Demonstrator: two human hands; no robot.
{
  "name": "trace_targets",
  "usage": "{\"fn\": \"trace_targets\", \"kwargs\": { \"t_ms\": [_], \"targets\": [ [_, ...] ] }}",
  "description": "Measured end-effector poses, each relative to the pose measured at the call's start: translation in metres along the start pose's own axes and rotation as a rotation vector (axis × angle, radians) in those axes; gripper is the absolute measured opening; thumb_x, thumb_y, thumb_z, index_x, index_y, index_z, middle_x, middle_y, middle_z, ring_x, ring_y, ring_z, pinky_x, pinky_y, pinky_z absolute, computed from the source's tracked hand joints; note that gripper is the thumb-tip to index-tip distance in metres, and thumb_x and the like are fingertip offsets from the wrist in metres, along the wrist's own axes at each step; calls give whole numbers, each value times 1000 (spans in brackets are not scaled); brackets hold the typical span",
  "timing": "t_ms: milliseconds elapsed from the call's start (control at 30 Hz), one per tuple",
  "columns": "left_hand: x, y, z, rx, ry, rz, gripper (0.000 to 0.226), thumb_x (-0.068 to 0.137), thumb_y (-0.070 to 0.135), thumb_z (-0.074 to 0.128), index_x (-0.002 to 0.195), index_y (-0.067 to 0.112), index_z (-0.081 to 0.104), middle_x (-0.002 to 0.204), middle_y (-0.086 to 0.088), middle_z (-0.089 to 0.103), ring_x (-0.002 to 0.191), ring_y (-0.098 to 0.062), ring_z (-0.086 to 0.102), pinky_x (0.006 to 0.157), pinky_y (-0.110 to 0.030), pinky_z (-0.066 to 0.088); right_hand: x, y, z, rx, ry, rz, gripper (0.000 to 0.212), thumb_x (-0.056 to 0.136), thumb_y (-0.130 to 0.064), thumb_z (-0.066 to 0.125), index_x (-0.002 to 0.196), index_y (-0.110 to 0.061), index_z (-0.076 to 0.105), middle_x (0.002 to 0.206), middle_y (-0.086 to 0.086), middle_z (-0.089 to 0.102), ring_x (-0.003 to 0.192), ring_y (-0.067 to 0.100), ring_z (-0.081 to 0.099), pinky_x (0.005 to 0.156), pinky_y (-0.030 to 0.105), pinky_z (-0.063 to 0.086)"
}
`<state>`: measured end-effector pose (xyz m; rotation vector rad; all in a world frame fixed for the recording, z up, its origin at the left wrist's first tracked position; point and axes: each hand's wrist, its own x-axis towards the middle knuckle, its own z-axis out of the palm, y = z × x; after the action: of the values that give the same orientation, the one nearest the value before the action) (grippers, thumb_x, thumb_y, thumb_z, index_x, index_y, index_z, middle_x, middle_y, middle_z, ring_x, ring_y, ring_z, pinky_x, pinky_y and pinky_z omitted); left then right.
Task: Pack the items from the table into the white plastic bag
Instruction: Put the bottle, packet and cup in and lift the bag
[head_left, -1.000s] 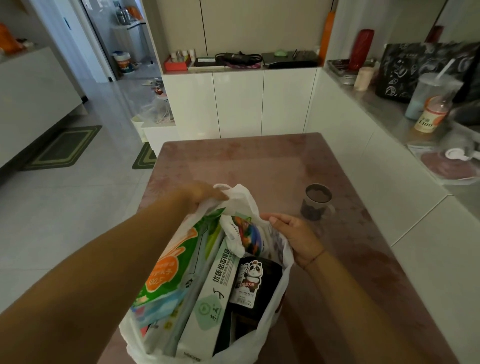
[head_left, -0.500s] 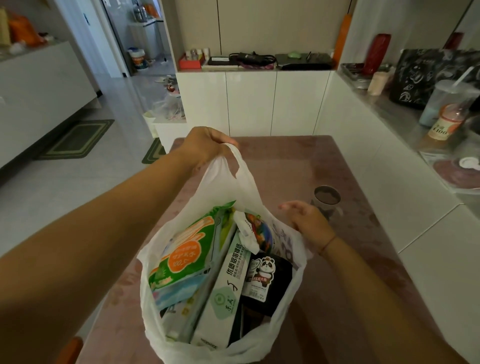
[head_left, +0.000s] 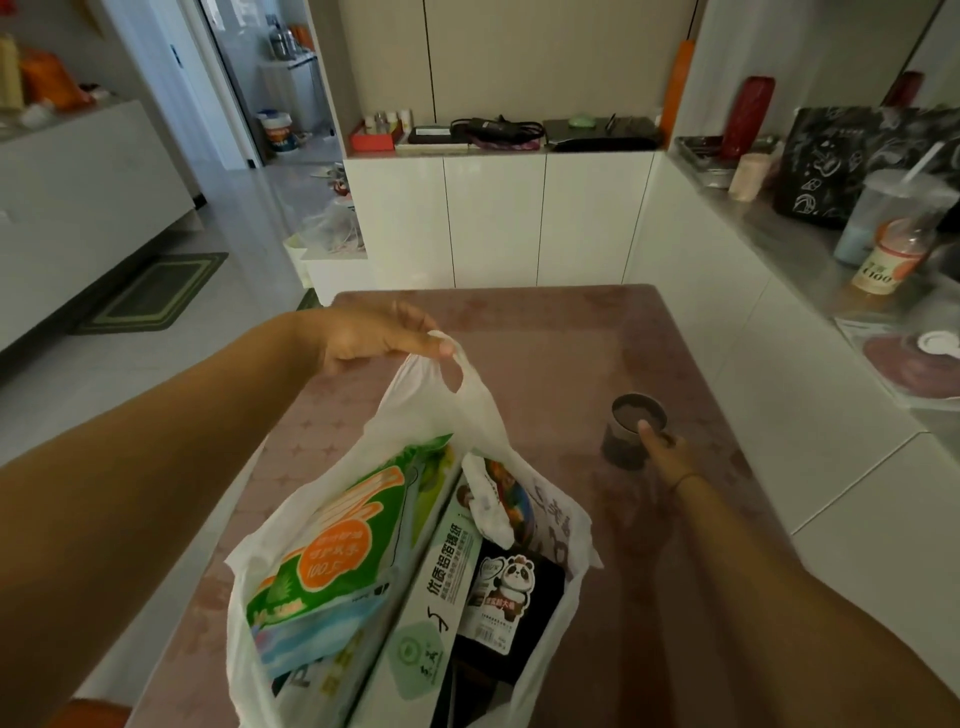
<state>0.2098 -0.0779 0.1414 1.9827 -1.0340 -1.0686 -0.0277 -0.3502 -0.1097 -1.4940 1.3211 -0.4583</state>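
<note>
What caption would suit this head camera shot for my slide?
Left hand holds up the packed white plastic bag by a handle while the right hand reaches the dark cup on the table.

The bottom of the white plastic bag (head_left: 415, 410) runs off the lower edge of the frame, so how it sits on the table (head_left: 545, 332) cannot be seen. The green packet (head_left: 343, 540), the long white box (head_left: 441, 582) and the black panda pouch (head_left: 514, 597) are each sunk in the bag, with their lower ends hidden. The right hand (head_left: 667, 457) covers the near side of the dark cup (head_left: 631, 434); whether its fingers close around it cannot be told. Both forearms are cut by the frame's lower corners. The items on the far cabinet, upper middle, are too small to name.
</note>
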Motion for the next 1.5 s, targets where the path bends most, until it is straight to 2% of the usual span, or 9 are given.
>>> {"fn": "trace_targets", "kwargs": {
  "t_ms": [167, 333, 533, 667, 733, 867, 1067, 1367, 1500],
  "targets": [
    [16, -10, 18, -240, 114, 35, 37, 47, 50, 86, 68, 21, 74, 72, -7, 68, 74, -20, 61, 92, -40, 41, 65, 35, 17, -66, -67, 95, 108, 52, -84, 46, 122, -3, 54, 128, 24, 55, 117, 41, 51, 103, 53, 40],
    [17, -5, 37, -337, 166, 50, 13, 73, 29, 72, 71, 17, 75, 57, -4, 60, 60, -19, 52, 71, -31, 47, -1, -11, 15, 3, 17, 28, 43, 82, -39, 56, 93, 1, 67, 109, 28, 64, 100, 41, 59, 92, 54, 48],
    [9, -1, 48, -380, 205, 69, 16, 89, 18, 61, 83, 12, 74, 51, -1, 53, 58, -17, 49, 64, -25, 47, -135, -109, -8, 216, -65, -491, 34, 87, -39, 56, 66, -13, 50, 62, 2, 54, 59, 12, 52, 62, 27, 46],
    [5, -2, 49, -425, 266, 107, 16, 91, 15, 59, 88, 7, 72, 47, 1, 51, 51, -12, 46, 62, -20, 48, -219, -114, 4, 59, -419, -696, 40, 75, -52, 62, 63, -20, 42, 57, -3, 44, 51, 11, 40, 49, 20, 38],
    [1, -2, 47, -443, 260, 111, 16, 90, 16, 60, 89, 7, 74, 51, -2, 51, 52, -13, 45, 68, -26, 46, -233, -99, 29, -71, -515, -721, 43, 68, -60, 63, 63, -23, 41, 59, 0, 48, 54, 13, 47, 52, 24, 42],
    [-8, -3, 44, -431, 264, 118, 16, 89, 15, 60, 89, 6, 74, 53, -2, 54, 57, -14, 46, 69, -27, 46, -224, -85, 73, -532, -295, -881, 48, 62, -73, 47, 69, -26, 41, 79, -7, 44, 81, 14, 44, 79, 32, 38],
    [-21, -6, 43, -496, 337, 166, 14, 90, 9, 58, 90, 3, 70, 44, 6, 59, 56, -12, 43, 67, -24, 45, -236, -80, 55, -503, -203, -748, 69, 68, -72, 38, 112, -23, 55, 137, 1, 38, 128, 21, 30, 108, 44, 30],
    [-26, -5, 49, -542, 383, 171, 8, 85, 8, 64, 86, 4, 71, 47, 3, 58, 48, -8, 44, 59, -21, 43, -296, -14, 39, -124, -140, -192, 111, 56, -55, 75, 145, -27, 15, 147, 5, 31, 134, 25, 34, 106, 50, 39],
    [-29, -7, 48, -555, 401, 178, 8, 85, 6, 64, 85, 2, 70, 45, 2, 56, 43, -7, 43, 53, -20, 43, -337, 6, 47, 197, -365, 284, 69, 71, -28, 77, 127, -11, 41, 122, 12, 57, 103, 25, 58, 80, 37, 54]
  ]
}}
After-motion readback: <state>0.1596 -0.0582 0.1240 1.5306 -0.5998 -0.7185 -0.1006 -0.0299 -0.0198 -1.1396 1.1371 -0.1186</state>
